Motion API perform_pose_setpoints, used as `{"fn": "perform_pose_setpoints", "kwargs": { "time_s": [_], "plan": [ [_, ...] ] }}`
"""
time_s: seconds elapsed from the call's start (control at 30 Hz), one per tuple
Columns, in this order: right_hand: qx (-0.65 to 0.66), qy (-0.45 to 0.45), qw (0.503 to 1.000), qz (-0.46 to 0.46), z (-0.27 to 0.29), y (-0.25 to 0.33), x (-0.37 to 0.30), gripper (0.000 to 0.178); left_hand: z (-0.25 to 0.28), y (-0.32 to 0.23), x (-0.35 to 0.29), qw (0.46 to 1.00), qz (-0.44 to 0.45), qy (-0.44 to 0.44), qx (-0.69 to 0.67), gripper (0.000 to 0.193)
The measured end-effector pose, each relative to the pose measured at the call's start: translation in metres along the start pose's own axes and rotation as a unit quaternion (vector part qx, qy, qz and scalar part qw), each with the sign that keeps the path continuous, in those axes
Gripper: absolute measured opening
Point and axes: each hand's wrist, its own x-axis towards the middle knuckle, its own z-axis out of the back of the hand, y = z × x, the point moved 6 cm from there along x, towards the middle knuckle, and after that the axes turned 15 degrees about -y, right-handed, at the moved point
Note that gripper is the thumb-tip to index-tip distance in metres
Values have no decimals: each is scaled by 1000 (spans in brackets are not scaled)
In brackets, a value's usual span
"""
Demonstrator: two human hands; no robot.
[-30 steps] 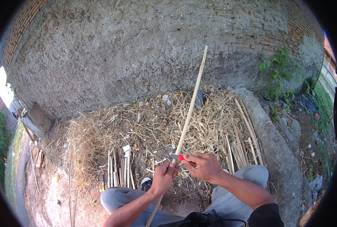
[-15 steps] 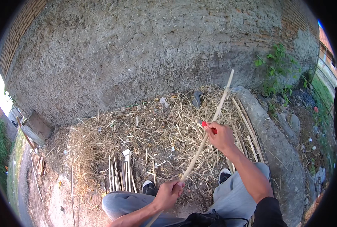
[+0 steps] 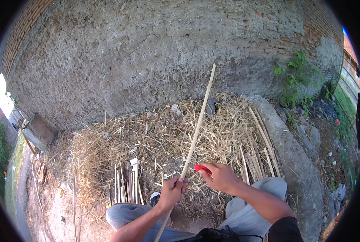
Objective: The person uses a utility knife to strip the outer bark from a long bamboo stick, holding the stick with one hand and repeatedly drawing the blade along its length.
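Head view, the only one to log. Person seated or squatting, knees apart; I am looking down past them at littered ground point(image 3: 54, 205) whose far edge meets a rough plastered wall point(image 3: 147, 60) and whose right edge meets a concrete kerb point(image 3: 287, 149).

Workpiece: a long pale strip point(image 3: 199, 121), bamboo by its look, held aslant between the knees. Upper end stands in front of the wall; lower part passes through the left hand point(image 3: 173, 191) and runs out at the bottom of the view.

Grip, left: fingers curled closed round the strip, no gap seen. Grip, right: right hand point(image 3: 219, 177) wrapped tight on a red-handled knife point(image 3: 201, 167), its grey blade at the strip's right side, just above the left fist. Contact or a hair apart: cannot tell from here.

Notes on good handling, my judgement: lay the blade shallow, so it skims rather than digs; stroke up the strip, away from the left fingers (they sit uncomfortably near the edge); steady pressure, easing at any node; left wrist firm, so the springy free end does not whip.

Around: curled shavings point(image 3: 220, 139) spread toward the wall, one bundle of slats point(image 3: 133, 177) beyond the left knee, more loose slats point(image 3: 254, 161) lying alongside the kerb.
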Motion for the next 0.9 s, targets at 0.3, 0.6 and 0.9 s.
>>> {"fn": "perform_pose_setpoints", "kwargs": {
  "time_s": [0.3,0.6,0.9],
  "plan": [
    [22,-63,995,73,6,19,0,19,-6,-4,-12,990,91,52,-98,28],
    [-5,-87,993,82,6,20,-5,14,-5,-10,-13,987,-122,-21,103,27],
    [-35,-116,992,28,27,-25,27,17,-3,-13,-43,995,-56,25,73,29]
  ]
}}
